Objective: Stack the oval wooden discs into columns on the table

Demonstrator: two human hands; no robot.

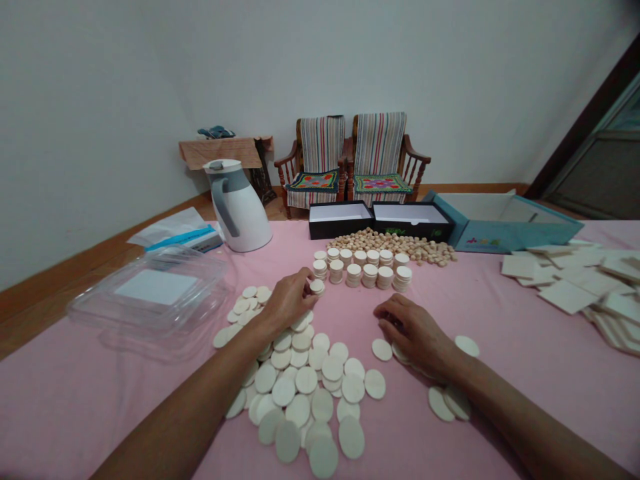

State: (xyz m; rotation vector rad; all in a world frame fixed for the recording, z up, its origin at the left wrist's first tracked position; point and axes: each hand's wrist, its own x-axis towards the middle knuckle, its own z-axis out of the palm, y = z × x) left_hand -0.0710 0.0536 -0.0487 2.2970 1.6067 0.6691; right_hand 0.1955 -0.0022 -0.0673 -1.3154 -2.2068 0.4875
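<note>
The left hand (289, 301) pinches a wooden disc (317, 287) while the right hand (410, 327) rests on scattered discs (400, 353).

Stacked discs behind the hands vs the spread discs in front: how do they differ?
The stacked discs stand in tidy short columns set in rows; the spread discs lie flat, loose and overlapping. The stacked discs sit farther back, the spread discs nearer the camera. Both are pale, round and wood-like, on the pink cloth.

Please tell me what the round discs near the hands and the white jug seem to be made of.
The discs look like bare pale wood, matte and unvarnished, though no grain shows clearly. The jug looks like glossy plastic, from its smooth shine; coated metal is possible.
</note>
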